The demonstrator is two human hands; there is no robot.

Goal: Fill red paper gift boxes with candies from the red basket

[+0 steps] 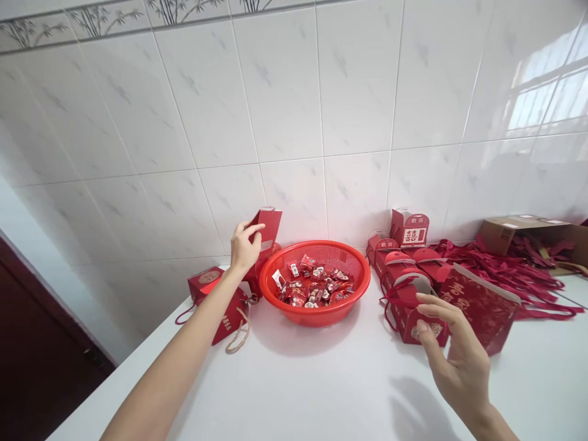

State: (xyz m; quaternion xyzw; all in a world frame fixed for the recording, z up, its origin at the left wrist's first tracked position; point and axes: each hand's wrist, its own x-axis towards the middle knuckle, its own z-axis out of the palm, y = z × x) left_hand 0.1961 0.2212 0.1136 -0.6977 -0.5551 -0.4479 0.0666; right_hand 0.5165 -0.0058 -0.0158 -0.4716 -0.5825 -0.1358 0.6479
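1 box (272, 226) at left hand (245, 246) | right hand (459, 355) open | bare table (294, 392) between

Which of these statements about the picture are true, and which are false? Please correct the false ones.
1. The basket contains wrapped sweets. True.
2. The right hand is inside the basket. False: it is to the right of it, near the red boxes.
3. Loose ribbons lie beside the cardboard box. True.
4. The cardboard box is to the left of the basket. False: it is on the far right.
5. The left hand is on the left side of the basket. True.
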